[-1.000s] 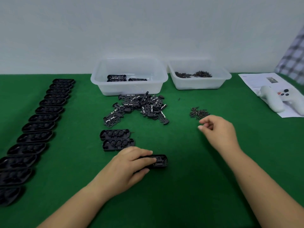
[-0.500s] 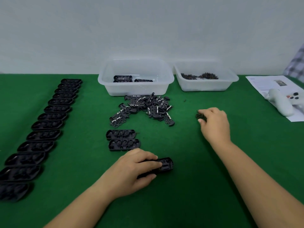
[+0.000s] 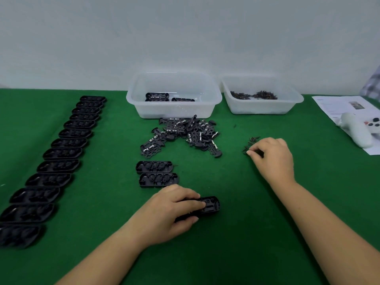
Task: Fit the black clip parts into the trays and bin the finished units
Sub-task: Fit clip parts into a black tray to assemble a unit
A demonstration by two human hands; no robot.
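Under the left hand (image 3: 172, 210), the tray (image 3: 207, 205) seemingly lies crosswise.

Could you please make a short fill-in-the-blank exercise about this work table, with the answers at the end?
1. The left hand grips a black tray on the ____ cloth.
2. The right hand pinches small parts from the little pile beside the ____ hand.
3. The finished units lie in the ____ bin.

Answers: green; right; left
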